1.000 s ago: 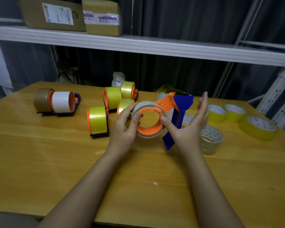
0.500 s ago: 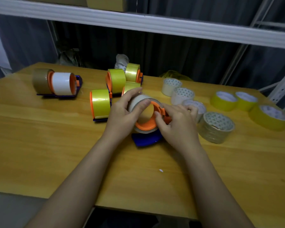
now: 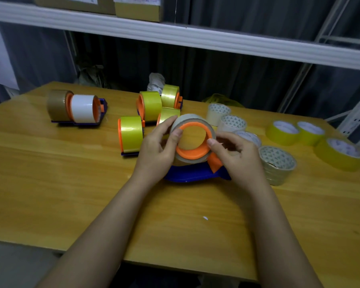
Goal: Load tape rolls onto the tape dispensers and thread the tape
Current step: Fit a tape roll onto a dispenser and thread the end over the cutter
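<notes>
Dark curtains hang behind a wooden tabletop (image 3: 50, 173), with a white shelf (image 3: 175, 38) above carrying cardboard boxes (image 3: 137, 7). Near the middle of the tabletop stands the blue tape dispenser (image 3: 187, 174), its curved base lying left to right and its orange hub ring (image 3: 192, 140) facing the camera. A clear tape roll (image 3: 188, 119) sits on that hub, its axis pointing toward the viewer. The left hand (image 3: 158, 146) curls round the roll's left side, thumb pressed on the ring's edge. The right hand (image 3: 237, 156) has its fingers bent, the thumb touching the ring's right edge and the other fingers around the orange part at the dispenser's right end. Behind and to the left stand loaded dispensers with yellow rolls (image 3: 131, 133) and one pair with brown and white rolls (image 3: 79, 109). To the right, loose rolls lie flat: pale ones (image 3: 276, 161) nearest, yellow ones (image 3: 283, 132) farther off.
</notes>
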{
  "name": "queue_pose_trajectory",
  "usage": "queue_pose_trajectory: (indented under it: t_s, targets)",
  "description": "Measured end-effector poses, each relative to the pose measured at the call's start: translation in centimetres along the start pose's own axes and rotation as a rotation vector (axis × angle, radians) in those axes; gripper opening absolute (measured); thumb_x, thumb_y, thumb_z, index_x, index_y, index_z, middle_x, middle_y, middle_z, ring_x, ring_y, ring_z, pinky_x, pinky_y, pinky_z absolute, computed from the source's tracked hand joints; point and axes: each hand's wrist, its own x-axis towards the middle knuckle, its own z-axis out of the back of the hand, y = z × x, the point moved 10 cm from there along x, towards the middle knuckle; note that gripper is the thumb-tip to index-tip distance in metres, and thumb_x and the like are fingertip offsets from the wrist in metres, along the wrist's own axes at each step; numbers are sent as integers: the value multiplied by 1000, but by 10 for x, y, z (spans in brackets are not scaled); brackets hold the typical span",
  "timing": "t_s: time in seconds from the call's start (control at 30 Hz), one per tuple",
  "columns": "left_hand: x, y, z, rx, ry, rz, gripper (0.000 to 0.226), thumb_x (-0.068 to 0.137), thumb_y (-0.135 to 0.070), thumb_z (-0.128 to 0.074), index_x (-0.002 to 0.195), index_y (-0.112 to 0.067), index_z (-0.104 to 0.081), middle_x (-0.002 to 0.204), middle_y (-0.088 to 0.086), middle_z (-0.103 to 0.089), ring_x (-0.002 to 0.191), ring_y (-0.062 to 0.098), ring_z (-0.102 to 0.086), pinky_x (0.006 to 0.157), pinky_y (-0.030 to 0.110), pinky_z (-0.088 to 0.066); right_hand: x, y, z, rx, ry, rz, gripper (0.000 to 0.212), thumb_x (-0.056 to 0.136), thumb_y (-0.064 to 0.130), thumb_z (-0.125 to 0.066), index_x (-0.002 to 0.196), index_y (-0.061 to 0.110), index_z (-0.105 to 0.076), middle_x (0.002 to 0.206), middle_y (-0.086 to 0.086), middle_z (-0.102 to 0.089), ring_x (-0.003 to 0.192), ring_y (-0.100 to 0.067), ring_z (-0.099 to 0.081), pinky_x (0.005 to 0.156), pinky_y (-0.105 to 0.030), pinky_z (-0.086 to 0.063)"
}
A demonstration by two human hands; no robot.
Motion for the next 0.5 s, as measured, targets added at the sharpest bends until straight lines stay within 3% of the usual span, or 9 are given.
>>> queue_pose_trajectory:
  t_s: [0.07,0.2,0.5]
  targets:
    - [1,1,2,-11,-5,-9,46,96,-32,-45,138,-13,-47,127,-6,-55,114,-7,-49,92,10,-43,0,-5,-7,115,110,-57,31,75,44,-69,104,37,-63,93,13,-65,84,3,-59,73,-15,-50]
    - [2,2,2,-51,0,-11,49,94,-35,-40,137,-15,-47,127,-10,-52,113,-18,-45,94,8,-39,0,-5,-16,183,219,-83,47,65,43,-70,110,42,-57,104,10,-59,81,5,-56,73,-19,-52]
    - [1,1,3,23,10,-57,46,97,-33,-41,138,-14,-47,127,-7,-54,111,-14,-48,88,4,-39,-2,-1,-15,279,155,-80,48,59,37,-74,105,39,-60,108,9,-59,91,-2,-56,74,-17,-53]
